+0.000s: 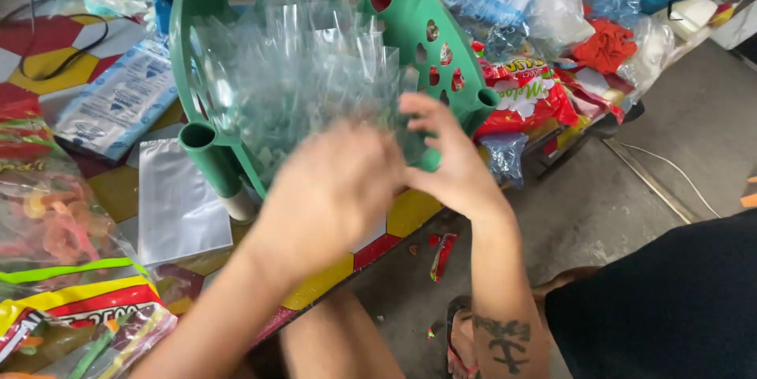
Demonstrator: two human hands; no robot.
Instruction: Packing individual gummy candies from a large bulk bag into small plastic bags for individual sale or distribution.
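Two hands meet at the near rim of a green plastic basket (410,20) stuffed with clear plastic bags (296,71). The left hand (331,194) is blurred, its fingers unreadable; the right hand (453,162) has fingers spread. A red snack packet (524,99) lies right, an empty clear bag (177,201) left, on the patterned worktop (118,190).

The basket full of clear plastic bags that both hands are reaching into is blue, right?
Not quite. The basket is green, not blue; the head view shows its green rim, posts and heart-shaped cut-outs. The rest holds: it is full of clear plastic bags, and both the left hand and the right hand are at its front edge.
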